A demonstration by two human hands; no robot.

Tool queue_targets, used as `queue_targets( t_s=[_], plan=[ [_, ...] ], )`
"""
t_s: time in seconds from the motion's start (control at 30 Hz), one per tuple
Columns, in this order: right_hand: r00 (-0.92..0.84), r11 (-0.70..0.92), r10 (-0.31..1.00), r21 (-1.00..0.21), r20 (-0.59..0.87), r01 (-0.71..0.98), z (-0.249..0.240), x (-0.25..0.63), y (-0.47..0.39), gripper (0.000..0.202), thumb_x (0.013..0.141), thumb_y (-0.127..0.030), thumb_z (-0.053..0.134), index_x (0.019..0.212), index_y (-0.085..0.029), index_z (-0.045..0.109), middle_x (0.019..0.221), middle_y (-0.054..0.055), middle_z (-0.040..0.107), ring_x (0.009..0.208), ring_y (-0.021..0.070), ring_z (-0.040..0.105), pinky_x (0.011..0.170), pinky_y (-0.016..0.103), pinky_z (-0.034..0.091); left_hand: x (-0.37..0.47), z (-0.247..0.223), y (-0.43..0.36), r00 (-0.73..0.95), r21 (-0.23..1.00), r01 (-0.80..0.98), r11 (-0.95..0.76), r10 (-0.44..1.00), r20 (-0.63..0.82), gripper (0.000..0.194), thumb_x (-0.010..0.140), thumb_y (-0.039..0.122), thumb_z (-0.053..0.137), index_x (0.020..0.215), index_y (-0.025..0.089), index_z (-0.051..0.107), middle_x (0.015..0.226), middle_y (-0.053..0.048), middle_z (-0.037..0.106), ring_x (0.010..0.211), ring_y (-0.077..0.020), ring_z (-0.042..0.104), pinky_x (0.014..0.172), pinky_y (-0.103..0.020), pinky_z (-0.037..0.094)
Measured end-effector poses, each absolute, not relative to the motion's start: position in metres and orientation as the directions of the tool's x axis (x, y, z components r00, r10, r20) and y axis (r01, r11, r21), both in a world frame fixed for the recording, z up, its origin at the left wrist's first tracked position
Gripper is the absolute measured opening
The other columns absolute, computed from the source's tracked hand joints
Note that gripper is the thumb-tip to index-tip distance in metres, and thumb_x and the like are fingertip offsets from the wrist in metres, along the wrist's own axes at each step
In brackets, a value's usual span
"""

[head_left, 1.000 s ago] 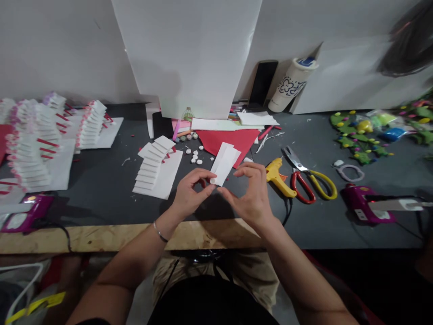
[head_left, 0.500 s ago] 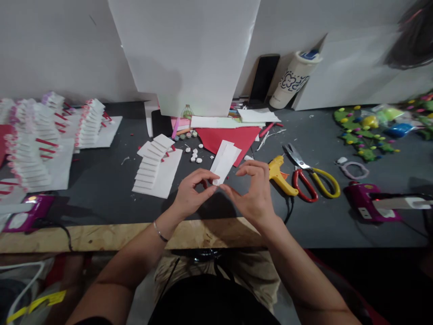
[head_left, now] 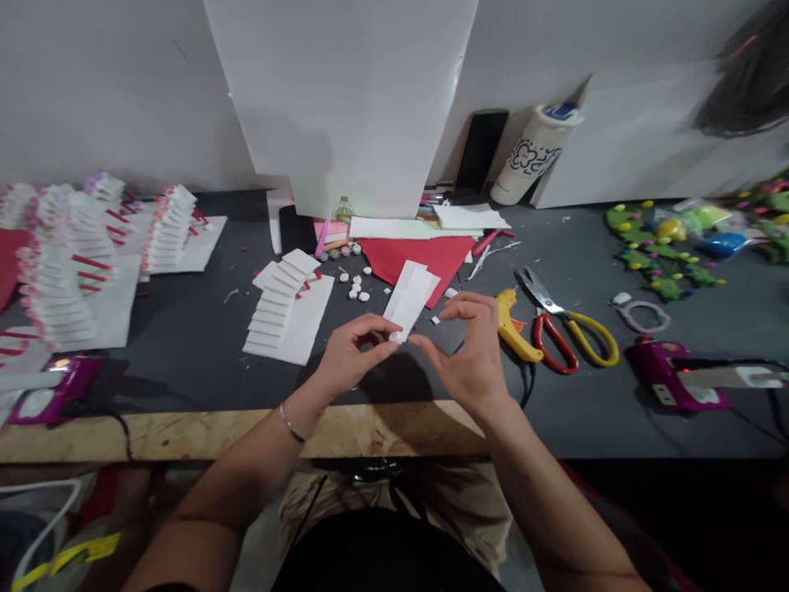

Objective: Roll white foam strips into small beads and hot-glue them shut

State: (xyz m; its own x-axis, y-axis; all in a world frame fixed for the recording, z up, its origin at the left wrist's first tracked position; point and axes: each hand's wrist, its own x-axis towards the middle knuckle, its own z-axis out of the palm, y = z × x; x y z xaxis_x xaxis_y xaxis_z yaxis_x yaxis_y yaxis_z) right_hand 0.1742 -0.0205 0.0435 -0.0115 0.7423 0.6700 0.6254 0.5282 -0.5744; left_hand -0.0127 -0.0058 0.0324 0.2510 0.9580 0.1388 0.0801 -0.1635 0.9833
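My left hand pinches a small white lump between thumb and index fingertip, at the lower end of some white card strips. The strips overlap and lie partly over a red sheet. My right hand is just to the right, its thumb tip near the lump and its fingers curved apart from the thumb. A tiny white scrap shows near its index finger. Several similar white lumps lie beyond my left hand. A stepped white card model stands to the left.
Right of my hands lie a yellow glue gun and scissors with red and yellow handles. A bottle and a dark phone lean at the back. More card staircases fill the left. Purple power sockets sit near both sides.
My right thumb has drawn slightly right, away from the lump, and a tiny white scrap now shows by the right index finger. My left hand keeps its pinch.
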Motion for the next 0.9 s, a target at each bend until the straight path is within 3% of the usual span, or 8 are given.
queue_targets(
  t_s=[0.67,0.8,0.9],
  plan=[
    [0.011,0.504,0.807,-0.698,0.590,0.509,0.035,0.172,-0.019,0.039,0.080,-0.040,0.074,0.102,-0.025,0.046,0.101,0.005,0.051,0.098,0.0231,0.052,0.084,0.041,0.045,-0.013,0.029,-0.007,0.299,0.991,0.055,-0.118,0.949,0.096,0.019,0.076,0.032,0.076,0.090,0.020,0.076,0.092,-0.007,0.072,0.078,-0.0150,0.063,0.070,-0.027,0.050],
    [0.123,0.448,0.821,-0.763,0.557,0.466,0.029,0.179,-0.015,0.036,0.081,-0.038,0.071,0.103,-0.024,0.046,0.102,0.005,0.049,0.097,0.0219,0.051,0.083,0.039,0.044,-0.016,0.030,-0.004,0.316,0.980,0.115,-0.163,0.941,0.119,0.017,0.080,0.030,0.072,0.092,0.019,0.074,0.093,-0.007,0.071,0.081,-0.0156,0.064,0.071,-0.027,0.051],
    [0.199,0.415,0.823,-0.802,0.533,0.431,0.022,0.188,-0.010,0.036,0.082,-0.038,0.069,0.105,-0.024,0.045,0.102,0.004,0.048,0.094,0.0207,0.051,0.082,0.038,0.044,-0.022,0.029,0.000,0.321,0.913,0.287,-0.292,0.927,0.195,0.015,0.084,0.025,0.068,0.098,0.019,0.071,0.100,-0.007,0.070,0.084,-0.0156,0.064,0.071,-0.026,0.052]
  ],
)
